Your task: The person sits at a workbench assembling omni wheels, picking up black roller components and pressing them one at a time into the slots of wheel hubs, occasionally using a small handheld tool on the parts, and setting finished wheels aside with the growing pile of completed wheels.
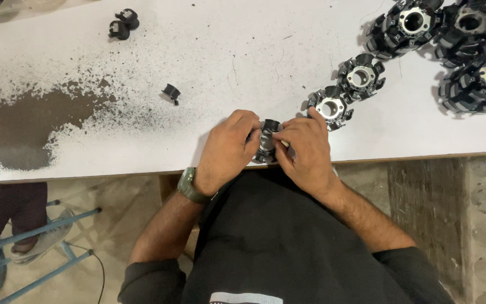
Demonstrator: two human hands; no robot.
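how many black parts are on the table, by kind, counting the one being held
Ring-shaped black and silver housings lying loose, such as this housing: 5
Housing in both hands, left hand, right hand: 1
Small black caps, such as this cap: 3
Total: 9

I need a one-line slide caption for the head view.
Both hands, left hand and right hand, grip a black ring-shaped part at the white table edge.

Both hands' grip, left hand and right hand, around black round part at table edge.
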